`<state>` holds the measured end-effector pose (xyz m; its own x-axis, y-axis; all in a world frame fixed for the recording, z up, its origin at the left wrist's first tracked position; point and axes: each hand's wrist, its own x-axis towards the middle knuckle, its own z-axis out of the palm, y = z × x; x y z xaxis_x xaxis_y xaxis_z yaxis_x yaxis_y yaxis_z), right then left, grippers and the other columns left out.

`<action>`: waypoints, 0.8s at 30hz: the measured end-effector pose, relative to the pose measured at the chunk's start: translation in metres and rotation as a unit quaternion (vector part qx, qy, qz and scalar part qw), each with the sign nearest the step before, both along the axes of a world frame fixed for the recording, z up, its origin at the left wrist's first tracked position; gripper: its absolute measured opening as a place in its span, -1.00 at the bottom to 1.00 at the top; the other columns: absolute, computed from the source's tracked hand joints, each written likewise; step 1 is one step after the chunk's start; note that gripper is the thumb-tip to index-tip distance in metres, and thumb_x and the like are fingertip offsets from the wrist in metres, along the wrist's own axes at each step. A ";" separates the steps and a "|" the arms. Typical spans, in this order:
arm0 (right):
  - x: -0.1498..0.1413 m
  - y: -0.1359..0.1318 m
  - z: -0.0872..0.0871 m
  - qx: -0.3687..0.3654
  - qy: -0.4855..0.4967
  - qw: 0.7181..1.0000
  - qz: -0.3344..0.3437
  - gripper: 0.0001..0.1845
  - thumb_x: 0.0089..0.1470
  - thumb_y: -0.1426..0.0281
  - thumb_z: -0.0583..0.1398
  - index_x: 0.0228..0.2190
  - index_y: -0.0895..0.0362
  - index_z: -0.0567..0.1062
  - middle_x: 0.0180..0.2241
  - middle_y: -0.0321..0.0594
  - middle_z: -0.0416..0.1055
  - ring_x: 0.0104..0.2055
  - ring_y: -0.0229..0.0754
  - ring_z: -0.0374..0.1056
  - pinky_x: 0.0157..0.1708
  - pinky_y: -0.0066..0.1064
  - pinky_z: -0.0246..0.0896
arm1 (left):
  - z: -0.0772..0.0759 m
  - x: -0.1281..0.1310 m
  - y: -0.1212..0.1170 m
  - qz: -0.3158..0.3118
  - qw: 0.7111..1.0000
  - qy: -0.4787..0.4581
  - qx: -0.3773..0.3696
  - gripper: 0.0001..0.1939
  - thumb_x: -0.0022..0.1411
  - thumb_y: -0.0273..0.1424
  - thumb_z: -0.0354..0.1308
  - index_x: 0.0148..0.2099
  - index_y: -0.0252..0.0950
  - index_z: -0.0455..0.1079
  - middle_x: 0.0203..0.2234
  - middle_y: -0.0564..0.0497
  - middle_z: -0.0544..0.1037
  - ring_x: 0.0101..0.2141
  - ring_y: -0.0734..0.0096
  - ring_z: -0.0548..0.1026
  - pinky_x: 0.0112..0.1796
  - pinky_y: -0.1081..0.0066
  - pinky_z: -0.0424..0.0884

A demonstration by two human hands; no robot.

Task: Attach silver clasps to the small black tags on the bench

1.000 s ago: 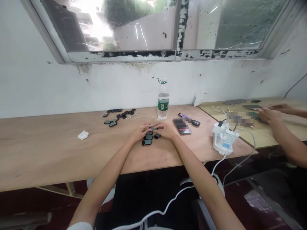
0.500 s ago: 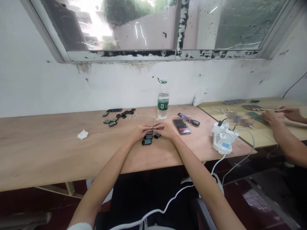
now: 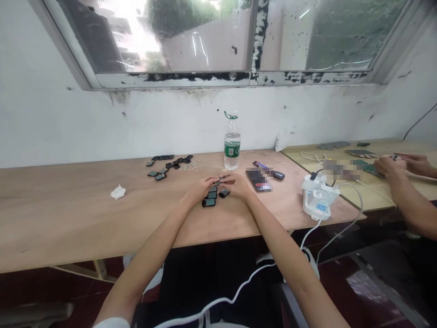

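Observation:
My left hand and my right hand meet at the table's middle. Between their fingertips is a small black piece with a grey-green face, gripped from both sides. Similar black-framed pieces lie in a column just below, the nearest one lying flat. Another such piece lies tilted beside the column, under my right hand. Farther left are several more of these pieces, with small white bits scattered next to them.
A water bottle stands behind my hands. To the right are a phone, a black key fob and a white power strip with cables. Crumpled white tissue lies left. A co-worker's hands work at the adjoining table.
My hands stay almost in place, with slight finger shifts around the small piece. The co-worker's hands have moved a little and come up from the green board.

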<state>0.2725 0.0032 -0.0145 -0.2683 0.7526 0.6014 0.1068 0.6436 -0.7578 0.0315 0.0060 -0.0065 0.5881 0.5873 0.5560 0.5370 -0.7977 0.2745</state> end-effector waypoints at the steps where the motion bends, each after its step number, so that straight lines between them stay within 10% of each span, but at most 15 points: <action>1: 0.000 0.000 0.000 0.002 0.000 1.000 -0.004 -0.67 0.06 0.11 0.46 -0.23 0.08 0.78 -0.01 -0.03 0.64 -0.09 0.00 0.63 -0.04 -0.18 0.64 | 0.000 0.001 -0.001 0.003 1.000 -0.003 -0.009 -0.62 0.50 -0.42 -0.05 0.21 -0.20 0.48 0.14 -0.16 0.59 0.10 0.13 0.60 0.11 0.12 0.56; 14: -0.002 -0.004 0.007 0.011 -0.026 0.999 -0.023 -0.74 0.11 0.19 0.44 -0.21 0.08 0.78 -0.05 -0.03 0.66 -0.10 -0.01 0.63 -0.07 -0.21 0.63 | 0.001 0.004 -0.003 -0.007 0.996 -0.043 -0.083 -0.54 0.28 -0.59 -0.02 0.14 -0.19 0.45 0.04 -0.17 0.58 0.03 0.11 0.56 0.07 0.10 0.53; 24: -0.003 -0.005 0.008 -0.001 -0.012 1.000 -0.001 -0.73 0.07 0.17 0.45 -0.24 0.08 0.78 -0.07 -0.04 0.67 -0.13 -0.03 0.64 -0.10 -0.22 0.63 | 0.017 0.004 -0.014 0.004 0.987 -0.061 -0.151 -0.70 0.44 -0.35 -0.02 0.06 -0.20 0.49 -0.10 -0.12 0.63 -0.10 0.17 0.59 0.02 0.16 0.52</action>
<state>0.2697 -0.0015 -0.0064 -0.2814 0.7546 0.5927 0.1256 0.6413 -0.7569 0.0355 -0.0076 0.0109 0.5231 0.7412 0.4207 0.4913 -0.6657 0.5617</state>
